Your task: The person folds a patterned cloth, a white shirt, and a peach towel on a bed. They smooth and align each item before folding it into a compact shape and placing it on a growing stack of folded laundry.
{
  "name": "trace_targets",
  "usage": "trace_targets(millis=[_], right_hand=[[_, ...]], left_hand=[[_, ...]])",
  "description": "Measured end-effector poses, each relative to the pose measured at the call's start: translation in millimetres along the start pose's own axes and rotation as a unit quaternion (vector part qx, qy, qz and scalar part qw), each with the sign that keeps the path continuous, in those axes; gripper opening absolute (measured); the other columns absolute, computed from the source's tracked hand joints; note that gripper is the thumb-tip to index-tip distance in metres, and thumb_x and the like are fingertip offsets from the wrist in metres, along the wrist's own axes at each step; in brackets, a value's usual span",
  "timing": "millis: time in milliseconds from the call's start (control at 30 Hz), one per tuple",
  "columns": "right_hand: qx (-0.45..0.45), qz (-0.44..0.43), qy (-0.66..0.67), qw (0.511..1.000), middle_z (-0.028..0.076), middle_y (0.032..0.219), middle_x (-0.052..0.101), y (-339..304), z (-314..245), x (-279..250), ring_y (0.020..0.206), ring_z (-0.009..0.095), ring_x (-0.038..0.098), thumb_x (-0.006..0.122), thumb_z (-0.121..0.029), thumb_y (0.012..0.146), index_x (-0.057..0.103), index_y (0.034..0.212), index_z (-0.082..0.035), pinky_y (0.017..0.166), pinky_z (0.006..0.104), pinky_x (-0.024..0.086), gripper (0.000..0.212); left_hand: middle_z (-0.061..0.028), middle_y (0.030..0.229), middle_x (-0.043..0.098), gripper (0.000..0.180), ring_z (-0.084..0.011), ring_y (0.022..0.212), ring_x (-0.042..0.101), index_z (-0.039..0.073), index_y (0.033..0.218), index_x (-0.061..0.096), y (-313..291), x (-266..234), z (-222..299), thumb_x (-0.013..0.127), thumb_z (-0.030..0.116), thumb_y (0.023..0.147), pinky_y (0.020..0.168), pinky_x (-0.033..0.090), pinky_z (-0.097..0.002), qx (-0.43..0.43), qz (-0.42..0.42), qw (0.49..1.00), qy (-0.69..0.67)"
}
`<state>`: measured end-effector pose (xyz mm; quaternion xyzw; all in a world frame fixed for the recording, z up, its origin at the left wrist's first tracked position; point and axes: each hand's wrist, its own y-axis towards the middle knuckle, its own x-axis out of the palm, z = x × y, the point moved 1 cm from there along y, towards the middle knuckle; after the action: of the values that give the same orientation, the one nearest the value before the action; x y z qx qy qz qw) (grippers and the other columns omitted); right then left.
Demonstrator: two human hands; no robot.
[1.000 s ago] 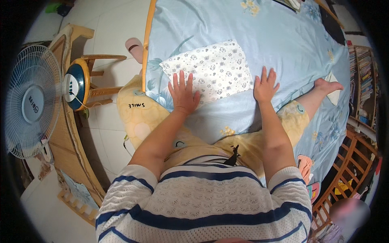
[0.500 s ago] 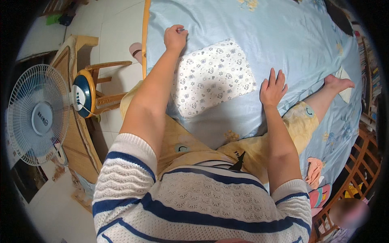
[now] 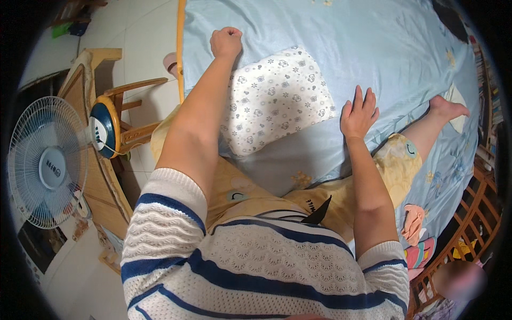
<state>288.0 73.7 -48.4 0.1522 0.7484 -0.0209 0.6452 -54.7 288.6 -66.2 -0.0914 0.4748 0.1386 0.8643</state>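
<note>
A white cloth [image 3: 282, 96] with small grey flower and animal prints lies flat on the light blue bed sheet [image 3: 330, 32] in front of me. Just beyond its upper left corner, my left hand [image 3: 226, 42] is closed against the sheet, its fingers curled in. Whatever those fingers grip, if anything, is hidden. To the right of the cloth, my right hand [image 3: 360, 113] rests palm down on the sheet with its fingers spread. A dark shadow falls across the cloth's middle.
At the left stand a white fan [image 3: 50, 165], a round-topped stool [image 3: 114, 125] and a wooden table [image 3: 109, 181]. A slipper [image 3: 170, 64] lies on the tiled floor by the bed. On the right are a peach cloth [image 3: 413, 225] and a wooden railing [image 3: 472, 213].
My left hand has curled its fingers in more tightly and shifted slightly. My right hand stays spread in place. The view has shifted a little.
</note>
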Motion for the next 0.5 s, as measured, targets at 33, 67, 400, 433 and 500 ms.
trace_targets(millis=[33, 67, 400, 433, 500], right_hand=[[0.001, -0.001, 0.0, 1.0, 0.012, 0.141, 0.033, 0, -1, 0, 0.132, 0.029, 0.028, 0.052, -0.028, 0.082, 0.044, 0.133, -0.019, 0.104, 0.0554, 0.019, 0.053], [0.0, -0.001, 0.0, 1.0, 0.012, 0.141, 0.033, -1, -2, 0, 0.132, 0.029, 0.028, 0.052, -0.028, 0.082, 0.044, 0.133, -0.02, 0.104, 0.0553, 0.019, 0.053], [0.001, -0.006, -0.003, 1.0, 0.011, 0.143, 0.032, -4, -4, -2, 0.134, 0.027, 0.026, 0.048, -0.03, 0.086, 0.04, 0.136, -0.02, 0.105, 0.0545, 0.018, 0.052], [0.009, -0.005, -0.014, 1.0, 0.011, 0.143, 0.031, -5, 1, -2, 0.134, 0.026, 0.025, 0.048, -0.031, 0.086, 0.04, 0.136, -0.02, 0.105, 0.0544, 0.018, 0.052], [0.011, -0.018, -0.018, 1.0, 0.011, 0.144, 0.028, -6, 1, -1, 0.135, 0.026, 0.022, 0.048, -0.033, 0.086, 0.037, 0.137, -0.02, 0.105, 0.0551, 0.017, 0.054]], left_hand=[[-0.006, 0.084, 0.066, 0.019, -0.0188, 0.081, 0.06, 0.01, 0.087, 0.07, 3, 1, -7, 0.068, 0.025, 0.075, 0.074, 0.048, -0.032, -0.008, -0.006, 1.0, -0.019], [-0.0063, 0.084, 0.066, 0.019, -0.0186, 0.079, 0.06, 0.008, 0.087, 0.07, 6, 0, -14, 0.067, 0.023, 0.076, 0.073, 0.048, -0.0317, -0.017, -0.01, 0.999, -0.039], [-0.0109, 0.084, 0.066, 0.02, -0.0194, 0.078, 0.06, -0.002, 0.088, 0.064, -24, -133, -213, 0.062, 0.017, 0.081, 0.073, 0.048, -0.0323, -0.182, 0.187, 0.92, -0.291], [-0.0125, 0.084, 0.065, 0.019, -0.0229, 0.079, 0.061, -0.002, 0.089, 0.064, -29, -144, -213, 0.063, 0.015, 0.079, 0.074, 0.049, -0.0339, -0.236, 0.169, 0.914, -0.285], [-0.0154, 0.087, 0.065, 0.022, -0.0286, 0.082, 0.061, -0.002, 0.092, 0.062, -48, -177, -238, 0.064, 0.013, 0.076, 0.077, 0.049, -0.0365, -0.283, 0.157, 0.926, -0.194]])
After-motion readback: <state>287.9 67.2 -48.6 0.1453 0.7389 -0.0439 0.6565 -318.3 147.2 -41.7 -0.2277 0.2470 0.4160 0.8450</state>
